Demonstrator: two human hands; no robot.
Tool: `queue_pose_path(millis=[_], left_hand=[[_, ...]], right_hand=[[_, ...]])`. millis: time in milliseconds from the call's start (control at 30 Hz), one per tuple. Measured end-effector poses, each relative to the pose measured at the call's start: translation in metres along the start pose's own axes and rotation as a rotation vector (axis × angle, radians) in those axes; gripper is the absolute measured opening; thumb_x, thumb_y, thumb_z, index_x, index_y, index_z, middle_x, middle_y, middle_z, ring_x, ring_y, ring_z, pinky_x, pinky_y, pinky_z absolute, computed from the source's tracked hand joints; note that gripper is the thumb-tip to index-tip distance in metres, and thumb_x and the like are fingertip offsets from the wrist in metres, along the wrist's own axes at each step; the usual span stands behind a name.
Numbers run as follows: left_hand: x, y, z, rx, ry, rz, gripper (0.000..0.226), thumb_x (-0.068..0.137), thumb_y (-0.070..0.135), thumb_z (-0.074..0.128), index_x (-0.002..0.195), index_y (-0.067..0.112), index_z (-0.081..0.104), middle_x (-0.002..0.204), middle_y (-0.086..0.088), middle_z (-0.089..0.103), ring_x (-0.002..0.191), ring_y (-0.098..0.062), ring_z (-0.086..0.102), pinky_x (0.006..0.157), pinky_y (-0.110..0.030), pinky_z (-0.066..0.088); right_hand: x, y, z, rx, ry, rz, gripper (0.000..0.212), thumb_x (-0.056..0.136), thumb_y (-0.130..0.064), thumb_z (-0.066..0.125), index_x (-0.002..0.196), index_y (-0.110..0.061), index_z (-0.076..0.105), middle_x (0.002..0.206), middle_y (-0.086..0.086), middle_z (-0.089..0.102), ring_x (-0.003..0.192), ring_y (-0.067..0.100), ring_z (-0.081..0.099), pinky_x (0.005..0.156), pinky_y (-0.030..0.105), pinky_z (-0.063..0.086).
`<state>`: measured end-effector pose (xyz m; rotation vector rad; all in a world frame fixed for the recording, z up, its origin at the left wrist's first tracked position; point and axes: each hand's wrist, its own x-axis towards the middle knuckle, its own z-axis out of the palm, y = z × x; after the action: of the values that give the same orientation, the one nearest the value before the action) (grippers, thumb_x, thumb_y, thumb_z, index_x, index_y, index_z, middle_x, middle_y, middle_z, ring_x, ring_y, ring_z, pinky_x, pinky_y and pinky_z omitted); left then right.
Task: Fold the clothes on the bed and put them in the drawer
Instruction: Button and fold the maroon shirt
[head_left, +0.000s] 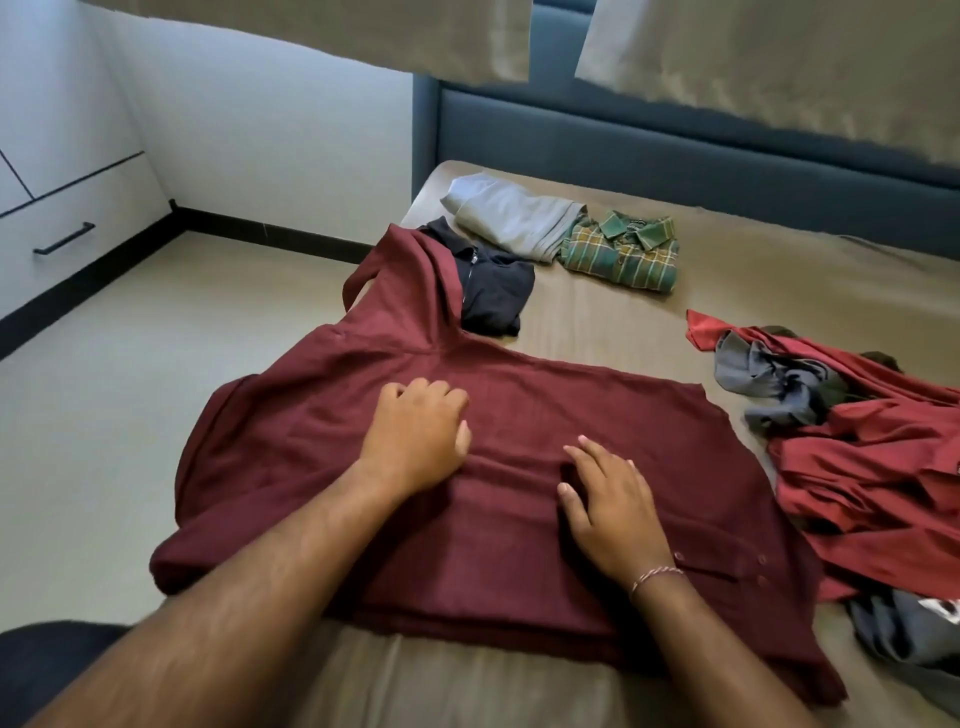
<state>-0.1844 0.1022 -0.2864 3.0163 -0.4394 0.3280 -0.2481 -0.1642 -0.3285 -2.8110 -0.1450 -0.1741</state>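
A maroon shirt (519, 545) lies spread across the near part of the bed (597, 322), one sleeve reaching toward the far left corner. My left hand (415, 441) rests on its upper middle, fingers bent down onto the cloth. Just to the right, my right hand (608, 499) lies flat on the shirt with straight fingers. Beyond it sit three folded garments: a black one (493, 291), a grey one (514, 215) and a green plaid shirt (623, 254). A drawer with a black handle (65, 238) is in the white cabinet at far left.
An unfolded heap of red and grey clothes (857, 441) lies on the bed's right side. A dark blue headboard (675, 140) runs along the back. Beige floor (156, 338) lies between the bed's left edge and the cabinet. Beige cloth (779, 62) hangs across the top of view.
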Motion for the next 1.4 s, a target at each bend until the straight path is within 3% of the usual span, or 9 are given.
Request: queue_pose_path(millis=[133,233,367,500,667,800,967,1233,1400], left_hand=[[0.067,-0.015,0.013,-0.155,-0.067,0.159,0.045,0.082,0.029,0.044,0.118,0.016,0.068,0.115,-0.007,0.064,0.104,-0.032,0.061,0.089,-0.049,0.054],[0.111,-0.027,0.024,-0.233,-0.102,0.207,0.042,0.084,0.012,0.056,0.124,0.013,0.068,0.125,-0.009,0.061,0.116,-0.033,0.056,0.1,-0.049,0.051],[0.158,-0.031,0.022,-0.134,-0.207,0.176,0.049,0.09,0.012,0.058,0.139,0.022,0.06,0.134,-0.003,0.061,0.126,-0.028,0.055,0.107,-0.045,0.046],[0.184,-0.037,0.025,0.168,-0.425,0.222,0.03,0.088,0.02,0.063,0.114,0.034,0.066,0.113,0.008,0.068,0.111,-0.021,0.064,0.11,-0.049,0.033],[0.183,-0.042,0.022,0.362,-0.319,0.26,0.006,0.085,0.026,0.066,0.087,0.028,0.061,0.091,0.009,0.069,0.086,-0.019,0.066,0.095,-0.046,0.033],[0.171,-0.044,0.006,0.276,-0.298,0.303,0.013,0.084,0.029,0.067,0.084,0.028,0.054,0.097,0.002,0.07,0.089,-0.028,0.068,0.075,-0.036,0.047],[0.134,-0.045,-0.028,0.208,-0.156,0.315,0.021,0.088,0.03,0.064,0.086,0.029,0.043,0.097,0.003,0.062,0.086,-0.029,0.066,0.059,-0.034,0.036],[0.029,-0.057,-0.057,0.135,-0.005,0.311,0.015,0.093,0.023,0.061,0.107,0.023,0.063,0.104,-0.002,0.056,0.084,-0.03,0.066,0.053,-0.038,0.045],[-0.043,-0.053,-0.044,0.168,-0.278,0.267,0.044,0.083,0.049,0.058,0.122,0.029,0.064,0.125,0.003,0.053,0.11,-0.022,0.063,0.08,-0.04,0.059]], right_hand=[[0.05,0.015,-0.011,0.033,0.012,-0.037,0.052,0.097,-0.025,0.061,0.148,-0.024,0.052,0.158,-0.002,0.043,0.143,0.021,0.04,0.119,0.045,0.036],[0.097,0.039,-0.015,0.044,-0.094,0.057,0.059,0.09,-0.002,0.058,0.146,-0.02,0.054,0.157,0.004,0.043,0.143,0.03,0.039,0.117,0.049,0.039],[0.148,0.053,-0.018,-0.018,-0.102,0.159,0.062,0.087,-0.003,0.057,0.145,-0.025,0.05,0.152,0.0,0.043,0.135,0.031,0.045,0.104,0.053,0.05],[0.181,0.07,-0.021,-0.212,-0.183,0.192,0.055,0.092,-0.004,0.052,0.143,-0.025,0.047,0.136,0.008,0.051,0.121,0.037,0.057,0.092,0.05,0.055],[0.184,0.097,-0.038,-0.286,-0.176,0.274,0.024,0.09,-0.013,0.056,0.11,-0.024,0.059,0.115,0.011,0.064,0.101,0.039,0.066,0.079,0.041,0.05],[0.157,0.096,-0.051,-0.271,-0.005,0.289,0.02,0.083,-0.01,0.061,0.097,-0.024,0.064,0.101,0.006,0.068,0.089,0.036,0.066,0.066,0.034,0.041],[0.101,0.09,-0.073,-0.285,0.172,0.28,0.022,0.08,-0.005,0.06,0.093,-0.023,0.066,0.095,0.005,0.066,0.082,0.037,0.066,0.06,0.034,0.041],[0.01,0.09,-0.108,-0.654,0.229,0.0,0.009,0.064,-0.016,0.063,0.069,-0.019,0.07,0.057,0.001,0.059,0.074,0.032,0.059,0.081,0.044,0.032],[-0.032,0.077,-0.1,-0.752,-0.284,0.068,0.021,0.087,-0.029,0.053,0.103,-0.029,0.068,0.096,-0.003,0.074,0.1,0.019,0.069,0.102,0.043,0.034]])
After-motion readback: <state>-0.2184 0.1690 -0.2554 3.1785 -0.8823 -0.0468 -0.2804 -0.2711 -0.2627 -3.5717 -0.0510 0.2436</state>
